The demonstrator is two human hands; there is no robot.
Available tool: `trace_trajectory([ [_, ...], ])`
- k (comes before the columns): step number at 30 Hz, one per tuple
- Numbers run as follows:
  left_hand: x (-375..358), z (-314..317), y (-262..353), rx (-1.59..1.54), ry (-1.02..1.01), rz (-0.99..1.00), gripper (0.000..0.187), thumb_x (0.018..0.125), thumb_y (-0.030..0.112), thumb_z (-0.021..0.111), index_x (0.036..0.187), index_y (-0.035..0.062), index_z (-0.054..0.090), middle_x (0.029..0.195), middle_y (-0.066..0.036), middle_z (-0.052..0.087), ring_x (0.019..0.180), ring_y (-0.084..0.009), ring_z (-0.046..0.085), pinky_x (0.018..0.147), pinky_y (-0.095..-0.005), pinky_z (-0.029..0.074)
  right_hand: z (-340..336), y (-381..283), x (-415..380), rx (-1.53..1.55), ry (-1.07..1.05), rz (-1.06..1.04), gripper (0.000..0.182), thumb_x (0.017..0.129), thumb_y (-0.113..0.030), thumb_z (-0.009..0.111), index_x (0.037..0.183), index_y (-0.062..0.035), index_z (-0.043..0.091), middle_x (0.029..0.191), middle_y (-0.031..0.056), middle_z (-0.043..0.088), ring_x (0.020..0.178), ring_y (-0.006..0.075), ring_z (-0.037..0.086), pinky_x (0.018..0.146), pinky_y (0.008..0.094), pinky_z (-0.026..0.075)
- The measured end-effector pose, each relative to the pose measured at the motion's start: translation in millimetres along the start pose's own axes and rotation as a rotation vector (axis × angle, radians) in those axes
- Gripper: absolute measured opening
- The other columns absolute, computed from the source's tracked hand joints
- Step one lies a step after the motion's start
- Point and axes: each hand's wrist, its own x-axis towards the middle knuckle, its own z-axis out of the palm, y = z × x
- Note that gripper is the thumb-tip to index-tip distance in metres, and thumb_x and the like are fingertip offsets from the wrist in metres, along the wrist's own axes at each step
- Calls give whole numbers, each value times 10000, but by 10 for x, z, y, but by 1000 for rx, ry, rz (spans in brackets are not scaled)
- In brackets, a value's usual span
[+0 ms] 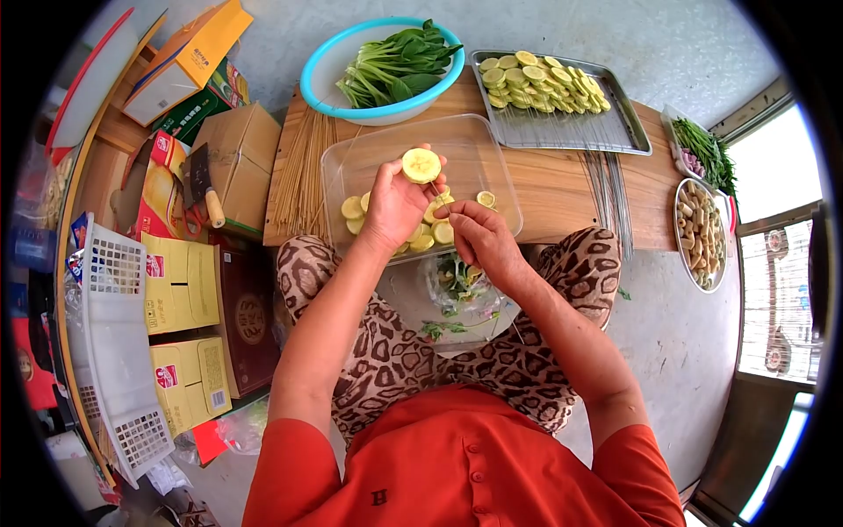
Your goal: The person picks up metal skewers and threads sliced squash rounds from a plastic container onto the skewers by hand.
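My left hand [395, 200] holds up a round, pale yellow zucchini slice [421, 165] between thumb and fingers, its cut face toward me. Just below and to the right, my right hand [486, 239] pinches a thin skewer [437, 191], whose tip reaches the slice's lower edge. Both hands are over the near part of a clear plastic tub [341, 158]. More zucchini slices [421, 241] lie in the tub, partly hidden behind my hands. At the back right, a metal tray [562, 136] bears skewered zucchini slices [544, 83] in a heap.
Bamboo skewers [303, 167] lie left of the tub, metal skewers [606, 198] to its right. A blue-rimmed basin [316, 88] holds leafy greens [399, 66]. At the table's right end are a plate of skewered pieces [700, 235] and green vegetables [705, 154]. A cleaver [202, 180] and boxes [180, 290] stand left.
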Motion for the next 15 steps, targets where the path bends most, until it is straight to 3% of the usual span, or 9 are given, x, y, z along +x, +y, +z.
trace_trajectory([
  [15, -45, 22, -11, 14, -9, -51, 439, 910, 312, 370, 1242, 45, 476, 1151, -139, 572, 920, -233, 580, 837, -335, 483, 19, 143, 104, -57, 15, -81, 213, 972, -164, 428, 1057, -39, 578, 535, -43, 391, 445, 42, 351, 432, 196, 283],
])
